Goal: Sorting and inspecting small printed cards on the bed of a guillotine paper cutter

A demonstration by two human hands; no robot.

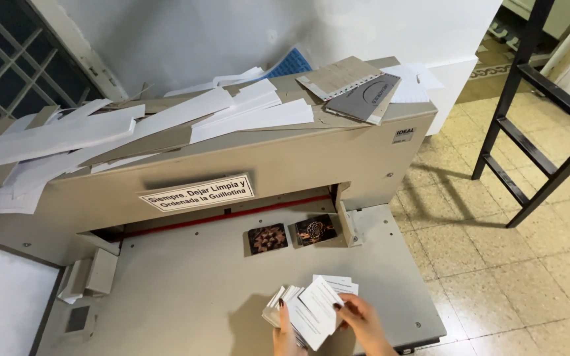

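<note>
Down at the near edge of the grey cutter table (186, 290), my left hand (285, 336) grips a thick stack of small white cards (291, 310) from below, thumb pressed against its side. My right hand (357, 315) pinches one loose white card (321, 300) by its corner, tilted above the fanned stack; its face carries faint print too small to make out. More white cards (341, 285) lie flat just behind. Further back, near the red line of the blade slot, sit two dark patterned card piles (291, 235) side by side. Long white paper strips (133, 128) clutter the machine's top.
</note>
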